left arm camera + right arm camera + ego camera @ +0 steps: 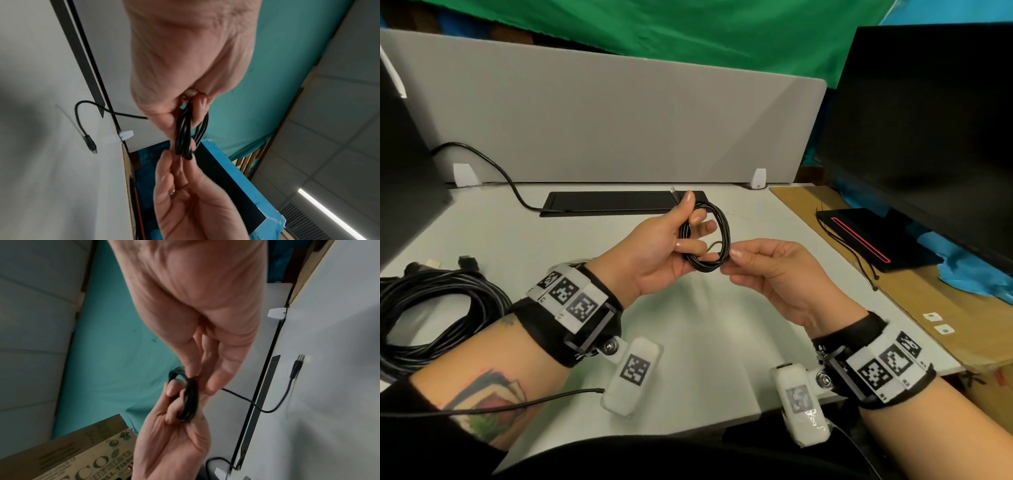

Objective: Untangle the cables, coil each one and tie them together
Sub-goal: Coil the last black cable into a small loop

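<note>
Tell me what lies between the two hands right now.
The small coiled cable: left hand grips one side, right hand pinches the other, per the head view.

Your left hand point(661, 246) and right hand point(774, 274) hold a small cable coil point(707, 236) above the desk point(688, 308). A larger cable bundle point(431, 308) lies at your left; the monitor point(928, 137) stands right, the divider panel point(602, 120) behind.

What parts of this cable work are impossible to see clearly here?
- Small coil: in the head view the left hand hides its near side.
- Right hand: its fingertips hide what they pinch.
- Big cable bundle: cut by the head view's left edge.
- Both wrist views: blurred.
</note>
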`<state>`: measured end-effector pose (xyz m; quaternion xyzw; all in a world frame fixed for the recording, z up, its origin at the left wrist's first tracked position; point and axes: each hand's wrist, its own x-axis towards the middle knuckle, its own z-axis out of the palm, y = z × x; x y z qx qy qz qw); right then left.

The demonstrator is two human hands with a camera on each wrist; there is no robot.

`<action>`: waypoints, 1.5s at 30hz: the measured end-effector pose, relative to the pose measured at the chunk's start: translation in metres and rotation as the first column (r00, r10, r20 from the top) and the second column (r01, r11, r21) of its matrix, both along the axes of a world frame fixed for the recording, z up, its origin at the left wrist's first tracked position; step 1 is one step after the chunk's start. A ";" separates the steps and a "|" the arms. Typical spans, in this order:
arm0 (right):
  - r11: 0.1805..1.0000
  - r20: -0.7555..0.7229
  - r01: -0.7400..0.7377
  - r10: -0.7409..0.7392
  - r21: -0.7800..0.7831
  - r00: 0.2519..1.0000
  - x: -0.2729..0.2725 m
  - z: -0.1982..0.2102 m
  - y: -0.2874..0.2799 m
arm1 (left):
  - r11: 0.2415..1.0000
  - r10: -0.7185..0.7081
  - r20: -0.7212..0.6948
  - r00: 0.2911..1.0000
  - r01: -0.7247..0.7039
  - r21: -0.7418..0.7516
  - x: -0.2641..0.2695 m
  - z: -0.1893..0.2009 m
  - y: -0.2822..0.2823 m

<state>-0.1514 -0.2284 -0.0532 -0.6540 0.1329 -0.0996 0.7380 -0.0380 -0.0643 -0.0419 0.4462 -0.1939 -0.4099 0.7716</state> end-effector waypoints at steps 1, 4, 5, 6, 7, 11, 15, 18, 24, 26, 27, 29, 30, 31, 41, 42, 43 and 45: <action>1.000 0.011 -0.022 0.021 0.009 1.000 -0.001 0.000 0.000 | 1.000 0.004 0.016 1.000 -0.005 0.010 -0.001 -0.001 0.000; 0.994 0.011 -0.088 0.088 -0.065 0.996 -0.001 0.002 0.002 | 0.998 0.014 0.098 0.995 -0.021 0.062 -0.003 -0.002 -0.002; 0.991 0.002 -0.096 0.096 -0.096 0.995 -0.002 0.003 0.003 | 0.996 0.019 0.128 0.992 -0.030 0.082 -0.004 -0.002 -0.002; 0.989 -0.004 -0.091 0.091 -0.116 0.996 -0.002 0.003 0.004 | 0.994 0.025 0.150 0.988 -0.040 0.100 -0.005 -0.002 -0.002; 0.989 -0.006 -0.082 0.082 -0.123 0.997 -0.002 0.002 0.004 | 0.992 0.031 0.165 0.986 -0.049 0.112 -0.005 -0.001 -0.003; 0.993 -0.010 -0.109 0.108 -0.036 0.994 -0.001 0.001 0.009 | 0.982 0.020 0.259 0.966 -0.069 0.178 -0.007 -0.002 -0.003; 0.984 0.001 -0.174 0.174 0.037 0.985 0.000 0.001 0.013 | 0.974 -0.010 0.353 0.936 -0.072 0.217 -0.014 -0.004 -0.005; 0.973 0.019 -0.201 0.200 0.116 0.980 0.000 0.004 0.012 | 0.968 0.010 0.345 0.939 -0.095 0.232 -0.014 -0.003 -0.006; 0.982 -0.011 -0.170 0.169 -0.079 0.986 -0.001 0.002 0.017 | 0.967 0.007 0.296 0.955 -0.082 0.242 -0.018 -0.004 -0.009; 0.921 0.005 -0.049 0.056 -0.388 0.998 -0.001 0.000 0.018 | 0.966 0.011 0.300 0.954 -0.088 0.244 -0.020 -0.005 -0.009; 0.877 0.042 0.003 0.020 -0.480 0.999 -0.001 -0.001 0.017 | 0.965 0.007 0.301 0.954 -0.086 0.249 -0.020 -0.004 -0.009; 0.820 0.129 0.093 -0.023 -0.565 0.991 -0.003 0.002 0.013 | 0.958 -0.006 0.304 0.953 -0.082 0.274 -0.021 -0.005 -0.009; 0.784 0.172 0.120 -0.017 -0.609 0.985 -0.004 0.005 0.011 | 0.954 -0.010 0.305 0.952 -0.083 0.288 -0.021 -0.005 -0.009; 0.732 0.205 0.135 0.006 -0.667 0.979 -0.006 0.007 0.009 | 0.951 -0.008 0.307 0.952 -0.088 0.297 -0.021 -0.005 -0.009; 0.820 0.236 0.162 -0.033 -0.549 0.971 0.000 0.002 0.012 | 0.907 0.158 0.294 0.943 -0.256 0.334 -0.014 -0.007 -0.011; 0.862 0.257 0.177 -0.056 -0.476 0.965 0.001 0.002 0.015 | 0.904 0.176 0.292 0.940 -0.271 0.330 -0.014 -0.008 -0.012; 0.901 0.271 0.189 -0.083 -0.392 0.959 0.002 0.002 0.017 | 0.901 0.192 0.286 0.939 -0.284 0.328 -0.013 -0.008 -0.012; 0.947 0.273 0.208 -0.138 -0.245 0.952 0.002 0.005 0.018 | 0.901 0.203 0.265 0.943 -0.286 0.326 -0.012 -0.009 -0.011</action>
